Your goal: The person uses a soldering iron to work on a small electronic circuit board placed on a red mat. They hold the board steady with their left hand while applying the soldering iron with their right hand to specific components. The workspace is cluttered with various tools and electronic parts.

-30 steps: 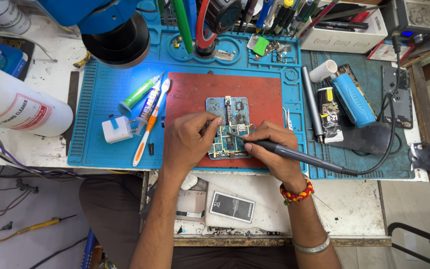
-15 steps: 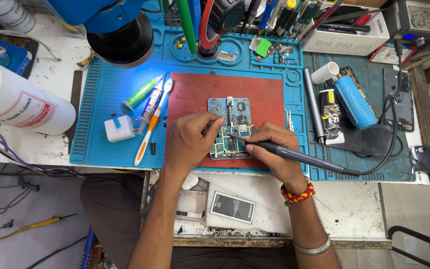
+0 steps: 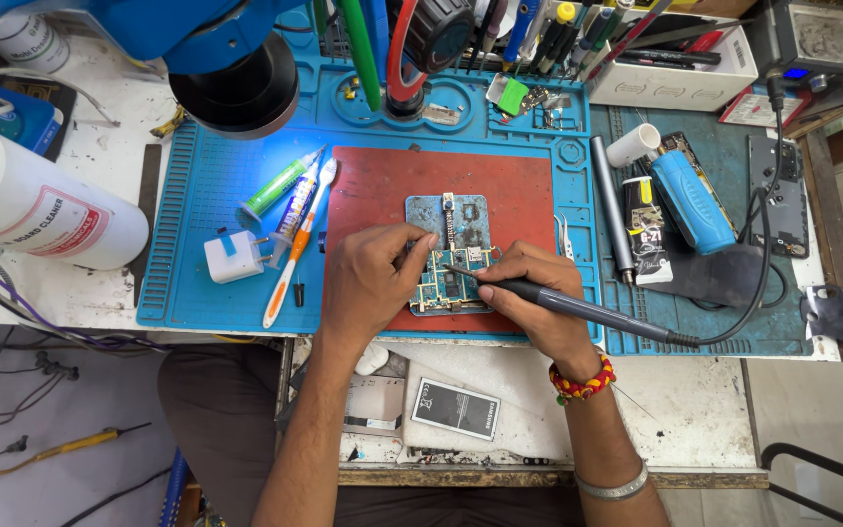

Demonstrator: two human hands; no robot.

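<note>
Hands (image 3: 461, 288) curled — over circuit board (image 3: 449, 283)

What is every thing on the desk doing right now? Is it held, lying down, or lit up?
Circuit board: flat on the red mat, pinned by the left hand.
Soldering iron: gripped by the right hand, tip on the board.
Toothbrush: lying untouched.
Green tube: lying, capped.
White bottle: on its side.

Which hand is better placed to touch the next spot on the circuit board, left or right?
Right, probably. The right hand already grips the soldering iron, its tip over the circuit board. The left hand has no tool; its fingers rest at the board's left edge, steadying it on the red mat.
</note>
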